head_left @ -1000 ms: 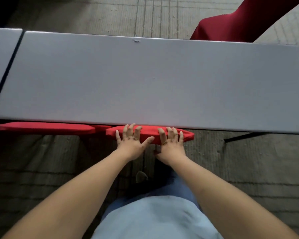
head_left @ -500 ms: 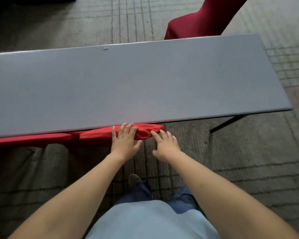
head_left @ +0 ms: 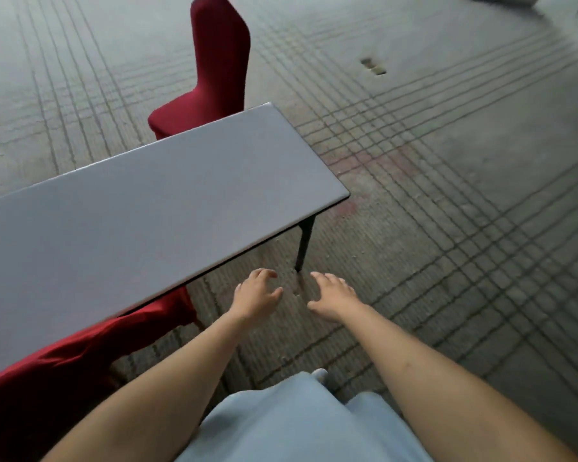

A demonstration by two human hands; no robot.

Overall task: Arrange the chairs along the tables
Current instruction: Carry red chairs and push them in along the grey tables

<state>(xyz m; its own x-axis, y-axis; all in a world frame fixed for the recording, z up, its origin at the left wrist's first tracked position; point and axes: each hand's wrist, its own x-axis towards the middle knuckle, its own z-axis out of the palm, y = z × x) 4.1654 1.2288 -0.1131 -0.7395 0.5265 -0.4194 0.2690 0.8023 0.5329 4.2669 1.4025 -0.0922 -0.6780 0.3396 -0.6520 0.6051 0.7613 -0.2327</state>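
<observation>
A long grey table runs from the left edge to its right end near the middle of the view. A red-covered chair is tucked under its near side, mostly hidden by the tabletop. Another dark red chair stands on the far side, its seat against the table's far edge. My left hand and my right hand hover over the floor just right of the near chair, fingers apart, holding nothing.
A black table leg stands just beyond my hands at the table's near right corner. Grooved concrete floor stretches to the right and beyond. A small floor marking lies far right.
Both hands have let go of the near chair's back and moved right, off the chair. My view has swung right, bringing the table's end and open floor into sight.
</observation>
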